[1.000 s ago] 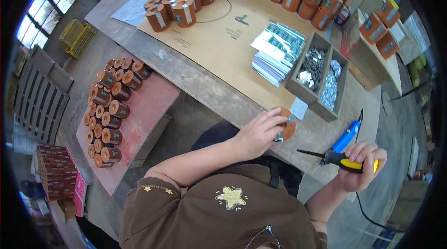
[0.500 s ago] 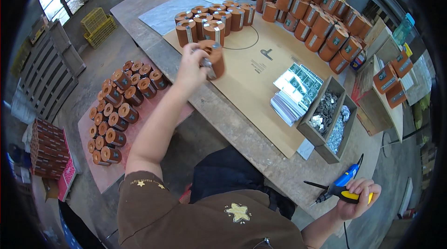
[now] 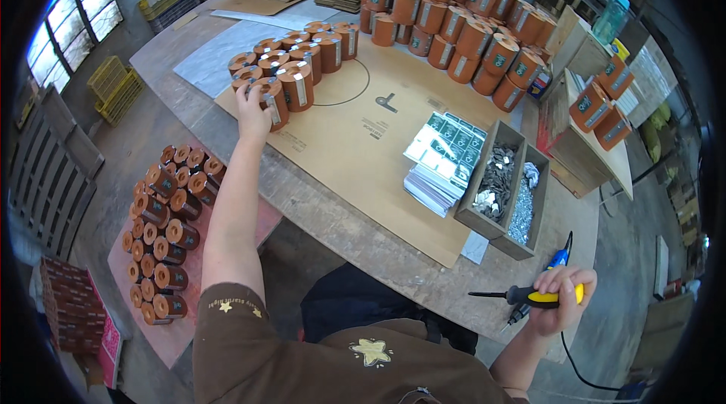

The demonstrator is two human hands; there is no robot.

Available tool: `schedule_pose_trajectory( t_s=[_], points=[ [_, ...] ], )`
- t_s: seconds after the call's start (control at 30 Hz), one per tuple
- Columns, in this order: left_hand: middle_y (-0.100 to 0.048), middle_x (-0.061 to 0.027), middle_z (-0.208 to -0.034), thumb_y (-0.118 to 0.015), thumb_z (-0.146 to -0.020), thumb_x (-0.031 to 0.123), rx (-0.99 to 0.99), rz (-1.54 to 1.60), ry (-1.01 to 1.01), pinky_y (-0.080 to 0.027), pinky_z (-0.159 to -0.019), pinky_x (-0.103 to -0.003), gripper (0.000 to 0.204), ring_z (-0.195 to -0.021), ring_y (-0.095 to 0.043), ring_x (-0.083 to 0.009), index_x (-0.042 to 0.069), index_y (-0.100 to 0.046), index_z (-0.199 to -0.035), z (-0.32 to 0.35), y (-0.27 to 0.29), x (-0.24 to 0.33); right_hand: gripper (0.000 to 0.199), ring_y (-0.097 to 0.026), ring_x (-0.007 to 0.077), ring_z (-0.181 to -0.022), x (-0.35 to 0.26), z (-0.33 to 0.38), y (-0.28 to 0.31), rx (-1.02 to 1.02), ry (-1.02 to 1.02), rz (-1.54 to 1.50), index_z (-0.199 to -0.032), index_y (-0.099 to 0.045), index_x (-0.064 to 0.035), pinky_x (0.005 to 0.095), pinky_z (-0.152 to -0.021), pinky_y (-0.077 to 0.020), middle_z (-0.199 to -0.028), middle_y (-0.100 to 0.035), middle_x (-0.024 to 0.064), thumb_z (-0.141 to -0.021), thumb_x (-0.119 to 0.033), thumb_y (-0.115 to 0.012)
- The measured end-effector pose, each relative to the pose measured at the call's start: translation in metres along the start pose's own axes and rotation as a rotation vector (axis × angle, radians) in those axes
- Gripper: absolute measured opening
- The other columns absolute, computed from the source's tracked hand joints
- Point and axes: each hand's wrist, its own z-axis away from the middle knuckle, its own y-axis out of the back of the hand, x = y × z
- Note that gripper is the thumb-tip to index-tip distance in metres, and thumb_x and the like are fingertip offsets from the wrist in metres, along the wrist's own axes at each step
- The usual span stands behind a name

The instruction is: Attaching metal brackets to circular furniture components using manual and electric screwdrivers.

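on the worktop (image 3: pixel 355 230), the orange spool (image 3: pixel 274 99) that was near the body a second ago now sits with the cluster at ten o'clock, left hand (image 3: pixel 252 108) gripping it, right hand (image 3: pixel 558 300) wrapped around the screwdriver (image 3: pixel 529 296) at four o'clock.

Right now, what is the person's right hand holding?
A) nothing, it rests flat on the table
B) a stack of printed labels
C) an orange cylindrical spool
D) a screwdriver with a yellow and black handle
D: the right hand is closed around a yellow and black screwdriver off the table's near edge, while the left hand reaches to an orange spool on the cardboard sheet.
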Motion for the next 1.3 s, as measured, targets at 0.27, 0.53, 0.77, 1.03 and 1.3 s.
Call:
schedule_pose_trajectory(
  t_s=[0.27,0.53,0.77,1.03,1.3],
  points=[
    [-0.049,-0.0126,-0.121,-0.071,-0.071,0.020,-0.667,0.810,-0.312,-0.034,-0.098,-0.037,0.057,-0.116,-0.044,-0.0251,0.004,-0.047,-0.120,0.190,-0.002,0.189,0.014,-0.046,0.0153,-0.051,0.015,0.009,-0.012,-0.006,-0.058,-0.093,-0.083,-0.037,-0.0055,0.0274,-0.048,-0.0439,-0.061,-0.044,0.0080,-0.081,-0.009,-0.051],
    [-0.060,-0.0079,-0.066,-0.056,-0.083,0.008,-1.112,1.090,-0.534,-0.047,-0.056,-0.031,0.016,-0.059,-0.060,-0.0204,0.001,-0.058,-0.096,0.266,0.025,0.276,0.008,-0.046,0.0175,-0.053,0.018,0.006,0.016,0.136,-0.116,-0.402,-0.083,-0.037,-0.0068,0.0314,-0.050,-0.0444,-0.063,-0.044,0.0072,-0.084,-0.009,-0.045],
    [-0.058,-0.0065,-0.059,-0.056,-0.084,0.010,-1.193,0.947,-0.442,-0.045,-0.050,-0.027,0.010,-0.051,-0.057,-0.0154,0.002,-0.061,-0.083,0.269,0.024,0.296,0.006,-0.045,0.0168,-0.057,0.021,0.006,0.057,0.374,-0.136,-0.407,-0.082,-0.040,-0.0077,0.0319,-0.053,-0.0430,-0.066,-0.043,0.0055,-0.086,-0.011,-0.043],
    [-0.058,-0.0090,-0.059,-0.061,-0.079,0.009,-0.778,0.816,-0.452,-0.044,-0.053,-0.033,0.008,-0.054,-0.057,-0.0230,0.002,-0.062,-0.075,0.279,0.005,0.261,0.018,-0.049,0.0171,-0.064,0.027,-0.028,0.118,0.923,-0.166,-0.424,-0.074,-0.045,-0.0068,0.0384,-0.072,-0.0433,-0.067,-0.047,0.0033,-0.086,-0.015,-0.055],
    [-0.057,-0.0117,-0.078,-0.060,-0.076,0.006,-0.463,0.736,-0.381,-0.043,-0.070,-0.036,0.011,-0.073,-0.053,-0.0280,0.001,-0.057,-0.085,0.297,-0.024,0.229,0.019,-0.049,0.0239,-0.086,0.088,-0.039,0.188,1.174,-0.308,-0.732,-0.091,-0.047,-0.0025,0.0471,-0.086,-0.0375,-0.084,-0.051,0.0105,-0.082,-0.015,-0.057]
  ],
)
